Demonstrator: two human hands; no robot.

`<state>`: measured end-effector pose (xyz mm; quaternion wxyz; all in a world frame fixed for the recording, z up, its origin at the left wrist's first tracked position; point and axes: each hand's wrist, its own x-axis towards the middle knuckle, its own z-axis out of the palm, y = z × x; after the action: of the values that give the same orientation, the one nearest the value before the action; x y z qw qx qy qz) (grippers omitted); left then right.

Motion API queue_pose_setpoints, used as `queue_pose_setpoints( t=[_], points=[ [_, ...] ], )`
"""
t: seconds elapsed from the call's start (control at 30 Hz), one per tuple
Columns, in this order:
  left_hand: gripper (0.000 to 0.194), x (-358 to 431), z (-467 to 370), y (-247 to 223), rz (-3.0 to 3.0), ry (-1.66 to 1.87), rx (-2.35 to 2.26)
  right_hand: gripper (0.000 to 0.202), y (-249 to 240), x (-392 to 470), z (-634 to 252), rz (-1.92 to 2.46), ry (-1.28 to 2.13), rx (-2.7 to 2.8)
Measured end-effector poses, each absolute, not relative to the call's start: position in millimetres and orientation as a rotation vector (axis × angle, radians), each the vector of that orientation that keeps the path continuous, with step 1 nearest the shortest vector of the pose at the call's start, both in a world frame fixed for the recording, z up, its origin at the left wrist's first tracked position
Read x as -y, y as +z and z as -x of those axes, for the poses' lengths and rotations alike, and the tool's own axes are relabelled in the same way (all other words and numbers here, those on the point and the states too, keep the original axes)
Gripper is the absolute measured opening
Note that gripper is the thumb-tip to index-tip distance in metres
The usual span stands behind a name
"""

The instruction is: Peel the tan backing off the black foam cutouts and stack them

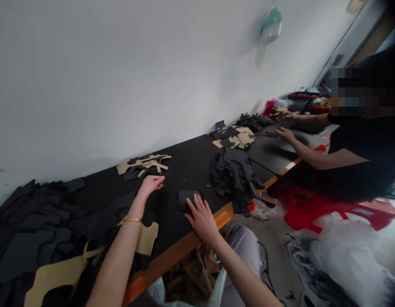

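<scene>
My right hand [202, 217] lies with fingers spread on the near edge of a small black piece [185, 199], which rests flat on the black table [171, 230]. To its left, my left hand [151, 185] is raised over the table with its fingers curled together; whatever it may hold is too small to make out. Just behind that hand sits a small pile of tan and black cut-outs [146, 163]. A heap of black shaped pieces [234, 170] stands to the right of my right hand.
Dark sheets [40, 221] and a tan sheet [56, 273] cover the table's left. Tan and black scraps [240, 137] lie farther back. At the right a person in black [360, 145] works with both hands. Below the edge are a bag of brown scraps [192, 273] and plastic bags [347, 256].
</scene>
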<state>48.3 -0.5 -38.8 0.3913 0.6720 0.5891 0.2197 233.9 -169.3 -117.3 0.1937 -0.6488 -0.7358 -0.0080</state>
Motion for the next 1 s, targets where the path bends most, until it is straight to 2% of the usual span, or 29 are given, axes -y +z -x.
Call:
queue_pose_setpoints(
  t=[0.1, 0.23, 0.33, 0.43, 0.57, 0.73, 1.0],
  points=[
    [0.044, 20, -53, -49, -1.824, 0.524, -1.479, 0.059, -116, 171, -233, 1.824, -0.023, 2.041],
    [0.055, 48, -75, -69, -2.085, 0.442, -1.532, 0.058, -117, 171, -235, 1.794, 0.04, 2.004],
    [0.048, 55, -83, -74, -2.088, 0.44, -1.48, 0.051, -117, 169, -242, 1.688, 0.186, 1.898],
    [0.055, 59, -86, -61, -1.758, 0.67, -1.254, 0.039, -103, 171, -250, 1.567, 0.224, 1.682],
    [0.072, 79, -93, -17, -1.463, 0.887, -0.998, 0.027, -50, 181, -256, 1.348, 0.02, 1.476],
    [0.038, 121, -101, 33, -1.422, 0.928, -0.868, 0.017, 16, 193, -249, 1.195, -0.001, 1.441],
    [0.029, 148, -92, 48, -1.137, 0.914, -0.758, 0.009, 41, 199, -235, 1.127, -0.06, 1.456]
  ],
)
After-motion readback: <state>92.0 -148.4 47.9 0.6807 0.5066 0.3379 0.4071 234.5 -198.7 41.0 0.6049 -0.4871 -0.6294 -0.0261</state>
